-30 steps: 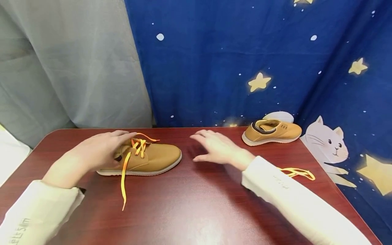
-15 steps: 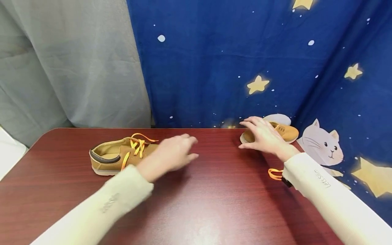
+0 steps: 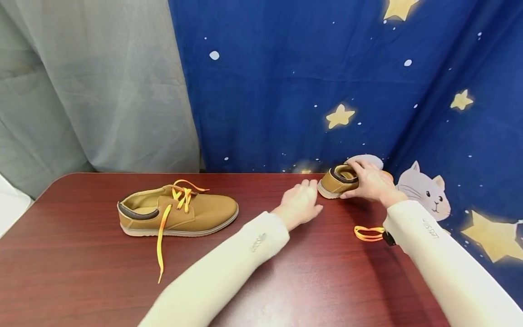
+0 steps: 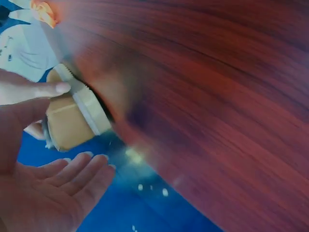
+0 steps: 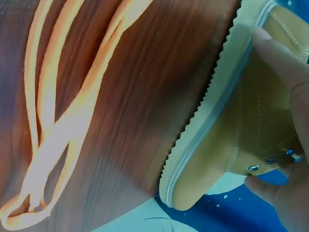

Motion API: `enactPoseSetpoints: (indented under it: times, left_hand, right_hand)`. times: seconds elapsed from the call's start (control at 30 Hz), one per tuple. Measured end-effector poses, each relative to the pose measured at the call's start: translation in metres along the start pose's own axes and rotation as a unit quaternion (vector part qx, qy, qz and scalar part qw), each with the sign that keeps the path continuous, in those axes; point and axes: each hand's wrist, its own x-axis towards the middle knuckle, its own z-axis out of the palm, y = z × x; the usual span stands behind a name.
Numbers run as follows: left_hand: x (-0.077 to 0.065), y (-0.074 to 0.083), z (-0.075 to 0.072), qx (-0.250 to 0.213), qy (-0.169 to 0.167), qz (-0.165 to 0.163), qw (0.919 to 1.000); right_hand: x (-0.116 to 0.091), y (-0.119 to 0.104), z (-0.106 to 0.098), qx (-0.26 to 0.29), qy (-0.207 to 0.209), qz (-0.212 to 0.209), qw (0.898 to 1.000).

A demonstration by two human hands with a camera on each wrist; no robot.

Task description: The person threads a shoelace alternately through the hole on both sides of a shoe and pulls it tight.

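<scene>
At the back right of the table, my right hand grips a tan shoe across its middle. In the right wrist view the thumb lies along the side by the pale ridged sole, and another finger is by the bare eyelets. My left hand reaches toward the heel of that shoe. The left wrist view shows its fingers extended, palm facing the shoe, holding nothing. Part of the shoe's toe is hidden behind my right hand in the head view.
A matching shoe with orange-yellow laces, one end trailing, stands on the left of the dark red table. A bundled orange lace lies near my right sleeve. A blue star-patterned curtain hangs behind.
Both hands have moved right. My left hand has left the laced shoe and come near the other shoe's heel. My right hand has reached the unlaced shoe and taken hold of it.
</scene>
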Motion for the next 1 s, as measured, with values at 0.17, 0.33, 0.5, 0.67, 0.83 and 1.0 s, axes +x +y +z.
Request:
enactPoseSetpoints:
  times: [0.17,0.33,0.5,0.67,0.83,1.0]
  left_hand:
    - [0.022,0.026,0.018,-0.082,0.013,-0.029,0.9961]
    - [0.037,0.033,0.028,-0.172,0.011,-0.067,0.9828]
    - [0.047,0.032,0.031,-0.196,0.010,-0.077,0.9775]
    - [0.049,0.023,0.033,-0.196,0.029,-0.070,0.9776]
    - [0.049,0.013,0.035,-0.186,0.057,-0.057,0.9793]
    - [0.044,0.003,0.031,-0.160,0.069,-0.015,0.9845]
  right_hand:
    - [0.004,0.007,-0.001,-0.011,-0.034,0.008,0.999]
    - [0.011,0.004,-0.001,-0.027,-0.039,0.000,0.999]
    - [0.008,-0.003,0.002,-0.049,-0.019,-0.019,0.998]
    - [0.002,-0.019,0.005,-0.066,0.007,-0.032,0.997]
    - [-0.004,-0.033,0.006,-0.082,0.021,-0.036,0.996]
    - [-0.012,-0.039,0.003,-0.064,0.027,-0.047,0.997]
